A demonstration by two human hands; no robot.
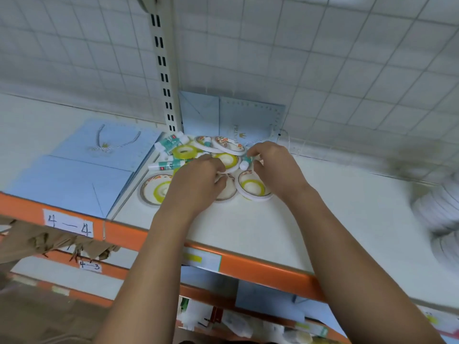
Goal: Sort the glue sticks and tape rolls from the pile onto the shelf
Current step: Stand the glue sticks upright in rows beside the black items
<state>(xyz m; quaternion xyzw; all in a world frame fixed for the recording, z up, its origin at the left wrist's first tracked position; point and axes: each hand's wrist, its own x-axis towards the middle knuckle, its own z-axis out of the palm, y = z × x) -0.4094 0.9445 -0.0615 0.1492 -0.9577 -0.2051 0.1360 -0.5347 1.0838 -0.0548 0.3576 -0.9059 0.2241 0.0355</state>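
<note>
Pile (183,151) at 12 o'clock on the shelf (248,232). Right hand (270,167) pinches a glue stick (246,162); left hand (196,177), at its 9 o'clock, curls over tape rolls (229,189), grip unclear. The stick is probably best lifted straight up, with neighbours steadied.

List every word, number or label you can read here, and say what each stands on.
"4—4": handwritten on the white label on the orange shelf edge.
"4-3": handwritten on the smaller label on the shelf edge below.
"PRIN": gold print on the blue paper bag; remaining letters blurred.
Print on the glue sticks and tape rolls: too blurred to read.
The yellow-striped tag on the shelf edge: unreadable.
</note>
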